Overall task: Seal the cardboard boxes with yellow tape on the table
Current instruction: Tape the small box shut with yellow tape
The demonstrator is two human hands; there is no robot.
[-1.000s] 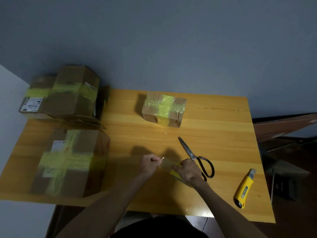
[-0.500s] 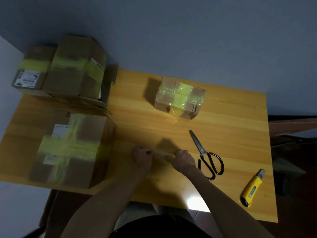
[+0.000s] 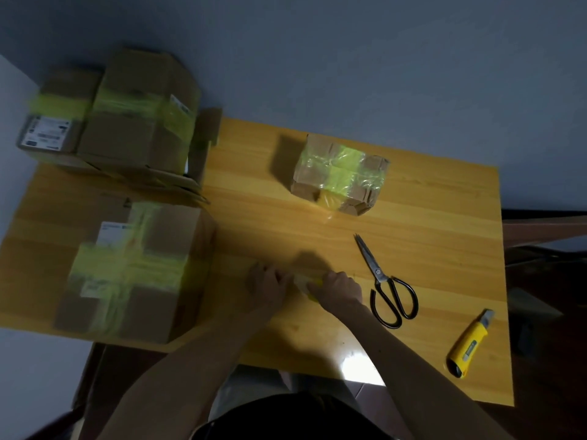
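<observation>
The yellow tape point(image 3: 305, 282) is held low over the table point(image 3: 428, 217), left of the scissors point(image 3: 384, 287), with the left hand point(image 3: 268, 282) and right hand point(image 3: 340, 285) fingers point(image 3: 324, 278) curled on it. The hands have been brought closer together than a second earlier.

Four boxes point(image 3: 338, 174) point(image 3: 133, 274) point(image 3: 143, 112) point(image 3: 54, 122), one tape roll point(image 3: 305, 281), one scissors point(image 3: 379, 276), one knife point(image 3: 468, 344), two hands point(image 3: 266, 282) point(image 3: 340, 285)

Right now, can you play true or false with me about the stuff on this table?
The left hand and right hand hold yellow tape between them. True.
The scissors lie on the table, right of the hands. True.
The right hand holds the yellow knife. False: it lies untouched near the table's right edge.
The small box has yellow strips crossing it. True.
The big front box is bare cardboard. False: yellow strips cross it too.
</observation>
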